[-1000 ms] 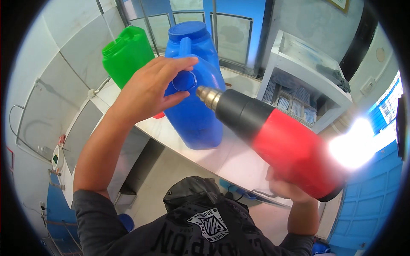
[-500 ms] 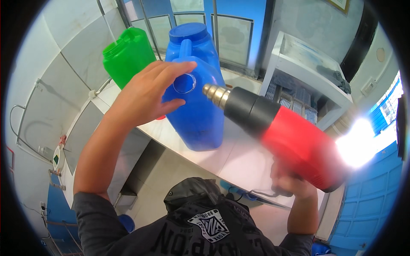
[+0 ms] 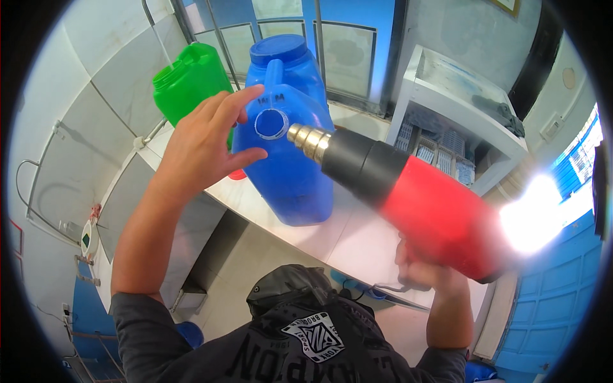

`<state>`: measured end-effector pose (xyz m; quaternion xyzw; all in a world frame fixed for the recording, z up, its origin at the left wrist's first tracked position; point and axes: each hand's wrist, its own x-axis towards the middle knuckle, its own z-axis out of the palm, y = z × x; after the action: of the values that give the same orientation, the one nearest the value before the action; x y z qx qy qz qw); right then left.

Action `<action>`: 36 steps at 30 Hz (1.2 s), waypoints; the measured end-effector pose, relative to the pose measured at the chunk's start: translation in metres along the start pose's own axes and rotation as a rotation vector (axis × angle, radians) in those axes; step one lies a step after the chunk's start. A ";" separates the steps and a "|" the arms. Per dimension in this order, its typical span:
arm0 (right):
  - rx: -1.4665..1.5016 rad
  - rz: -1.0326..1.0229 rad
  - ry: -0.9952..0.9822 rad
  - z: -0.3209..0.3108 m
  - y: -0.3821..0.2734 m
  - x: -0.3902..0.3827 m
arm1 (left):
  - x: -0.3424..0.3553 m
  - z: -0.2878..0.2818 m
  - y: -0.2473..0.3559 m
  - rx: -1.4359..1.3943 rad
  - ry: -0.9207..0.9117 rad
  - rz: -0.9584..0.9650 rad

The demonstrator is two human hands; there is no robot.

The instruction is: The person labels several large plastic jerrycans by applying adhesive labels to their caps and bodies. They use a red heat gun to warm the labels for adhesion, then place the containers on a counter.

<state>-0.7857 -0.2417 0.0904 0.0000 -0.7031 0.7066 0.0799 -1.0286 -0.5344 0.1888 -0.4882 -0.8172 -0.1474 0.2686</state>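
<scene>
A red and black heat gun (image 3: 415, 201) is gripped by its handle in my right hand (image 3: 424, 268). Its ringed metal nozzle points left, close to the round mouth (image 3: 271, 124) of a blue plastic jerrycan (image 3: 290, 172). The mouth has no cap, and a pale ring sits around it. My left hand (image 3: 207, 131) hovers at the mouth's left side, thumb and fingers spread apart. Nothing is held in it; whether it touches the can I cannot tell. A red round piece (image 3: 237, 174) lies partly hidden behind my left hand.
Behind the jerrycan stands a larger blue container with a lid (image 3: 279, 48). At left a green jerrycan (image 3: 191, 83) has a thin stream or tube at its mouth. All rest on a white counter (image 3: 357, 249). A white shelf unit (image 3: 447, 96) stands at the right, and a cable trails under the heat gun.
The heat gun has shifted slightly left, its nozzle now nearer the mouth. My left hand has drawn back a little to the left, uncovering dark marks on the jerrycan.
</scene>
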 end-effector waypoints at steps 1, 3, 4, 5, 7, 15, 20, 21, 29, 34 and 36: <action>0.042 0.006 0.008 0.000 0.001 0.001 | 0.002 -0.004 0.002 0.009 -0.023 -0.010; 0.096 0.012 -0.008 -0.001 0.002 0.003 | 0.007 -0.011 0.009 0.045 -0.090 -0.046; 0.108 0.013 -0.030 -0.002 0.002 0.003 | 0.010 -0.014 0.013 0.073 -0.130 -0.085; 0.117 0.013 -0.024 -0.002 0.002 0.003 | 0.012 -0.015 0.017 0.110 -0.192 -0.142; 0.205 0.024 0.002 -0.004 0.002 0.003 | 0.016 -0.012 0.025 0.193 -0.261 -0.201; 0.327 -0.047 -0.037 -0.017 0.007 0.004 | 0.024 -0.011 0.028 0.398 -0.095 0.349; 0.257 -0.020 -0.029 -0.015 0.006 0.011 | 0.025 -0.029 0.045 0.297 -0.209 -0.085; 0.273 -0.080 0.008 -0.016 0.003 0.013 | 0.028 -0.028 0.048 0.324 -0.264 -0.228; 0.300 -0.223 0.356 -0.078 -0.044 0.074 | 0.035 -0.002 0.042 0.506 -0.209 0.173; -0.250 -0.060 0.518 -0.137 -0.082 0.131 | 0.042 -0.017 0.033 0.483 -0.288 0.389; -0.563 0.043 0.539 -0.152 -0.096 0.151 | 0.047 -0.019 0.035 0.476 -0.325 0.427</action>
<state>-0.9070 -0.0739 0.2014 -0.2225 -0.8230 0.4622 0.2439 -1.0100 -0.4936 0.2311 -0.5888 -0.7401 0.1861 0.2663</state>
